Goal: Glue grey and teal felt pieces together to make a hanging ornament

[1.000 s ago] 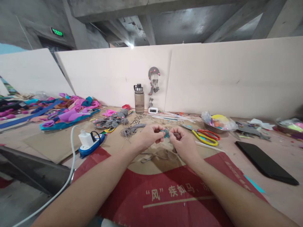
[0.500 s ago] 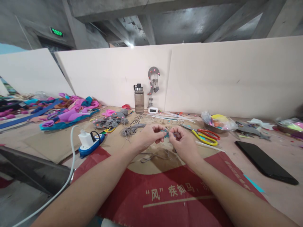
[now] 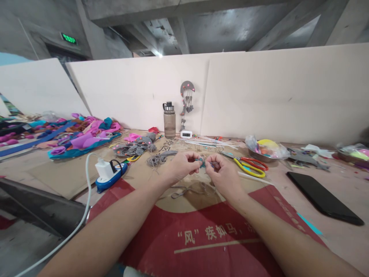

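Observation:
Above the middle of a cardboard sheet (image 3: 213, 250), my left hand (image 3: 184, 165) and my right hand (image 3: 220, 171) meet with fingertips nearly touching. Between them is a small teal piece (image 3: 202, 163), perhaps felt; its shape is mostly hidden by the fingers. My left thumb and forefinger pinch its left side, and my right fingers pinch its right side. Below the hands a grey cord (image 3: 184, 191) lies loosely on the cardboard. Right of my right hand lie scissors with yellow handles (image 3: 250, 169) and another pair with red handles (image 3: 256, 163).
Grey yarn and felt pieces (image 3: 135, 148) lie left of the hands, near a blue power strip (image 3: 111, 179). A bottle (image 3: 169, 123) and small white clock (image 3: 186, 134) stand behind. A metal bowl (image 3: 266, 156) and black phone (image 3: 323, 196) are on the right.
Both hands stay almost in place. The right fingers have shifted very slightly around the teal piece.

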### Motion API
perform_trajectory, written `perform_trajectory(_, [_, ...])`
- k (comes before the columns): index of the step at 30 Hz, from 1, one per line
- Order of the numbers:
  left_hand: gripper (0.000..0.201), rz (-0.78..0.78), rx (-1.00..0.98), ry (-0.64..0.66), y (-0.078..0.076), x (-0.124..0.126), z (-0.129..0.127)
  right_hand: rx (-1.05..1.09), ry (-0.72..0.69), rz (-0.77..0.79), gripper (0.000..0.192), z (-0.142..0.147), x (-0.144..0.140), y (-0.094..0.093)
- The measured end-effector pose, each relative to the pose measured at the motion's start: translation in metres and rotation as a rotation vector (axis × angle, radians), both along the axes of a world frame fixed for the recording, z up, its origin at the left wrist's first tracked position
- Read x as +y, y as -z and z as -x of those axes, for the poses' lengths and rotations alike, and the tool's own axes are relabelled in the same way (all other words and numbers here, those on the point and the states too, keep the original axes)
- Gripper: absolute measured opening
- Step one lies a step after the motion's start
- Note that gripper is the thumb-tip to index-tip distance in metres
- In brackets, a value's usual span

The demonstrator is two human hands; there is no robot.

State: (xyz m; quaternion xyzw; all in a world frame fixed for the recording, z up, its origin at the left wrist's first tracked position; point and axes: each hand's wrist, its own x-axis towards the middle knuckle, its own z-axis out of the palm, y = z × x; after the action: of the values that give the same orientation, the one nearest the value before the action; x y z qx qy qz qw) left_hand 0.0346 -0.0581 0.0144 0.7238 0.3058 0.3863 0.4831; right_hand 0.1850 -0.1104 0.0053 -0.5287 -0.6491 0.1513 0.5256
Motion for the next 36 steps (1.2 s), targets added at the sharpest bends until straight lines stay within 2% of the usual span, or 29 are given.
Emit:
perform_trajectory(9, [0.012, -0.084, 0.065, -0.033, -0.0032, -0.0012, 0.0005, -0.016, 0.008, 0.011, 0.013, 0.0009, -0.0008, -0.0012])
perform_trajectory(20, [0.016, -0.082, 0.205, -0.115, -0.0092, -0.0061, 0.0019, -0.006, -0.006, 0.030, 0.012, -0.0015, 0.0043, 0.0030])
perform_trajectory(28, [0.022, 0.042, 0.002, 0.076, -0.0011, 0.0020, 0.0027, 0.036, -0.012, 0.064, 0.013, -0.0046, 0.0067, 0.0031])
perform_trajectory(32, [0.026, 0.090, -0.050, 0.087, -0.0014, 0.0007, 0.0010, 0.012, 0.015, 0.061, 0.013, -0.0063, 0.0067, 0.0032])
perform_trajectory(36, [0.023, 0.060, -0.023, 0.066, 0.0001, 0.0017, 0.0010, -0.040, 0.026, 0.032, 0.012, -0.0060, 0.0060, 0.0044])
